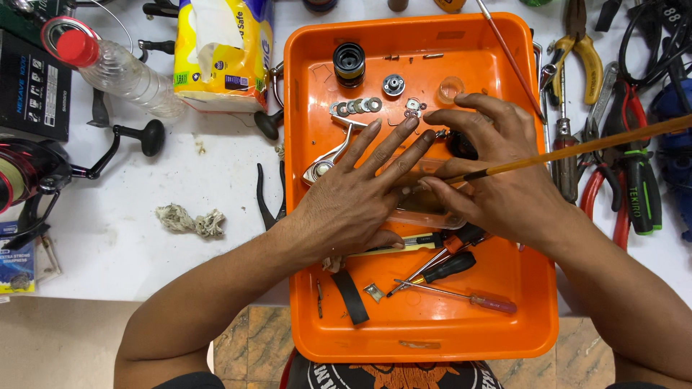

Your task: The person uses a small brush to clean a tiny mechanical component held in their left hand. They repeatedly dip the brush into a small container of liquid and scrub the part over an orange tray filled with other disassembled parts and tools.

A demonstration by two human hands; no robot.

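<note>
Bright, even overhead light; colours saturated. Soft short shadows beneath hands, falling on orange tray (310,216). Mild glare on tray's far rim and floor. Focus sharp around tray; slight wide-angle bending toward frame edges beyond tray.

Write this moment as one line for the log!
left hand: flat on clear box | right hand: holds thin brush | orange tray: screwdrivers, washers

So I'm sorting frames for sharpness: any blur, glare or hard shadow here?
Head view: evenly lit, shadows soft under both hands. The left hand and right hand look sharp, as do the washers in the orange tray. Mild glare on the tray floor and the clear bottle. Edges bow slightly; the thin brush handle looks soft.
</note>
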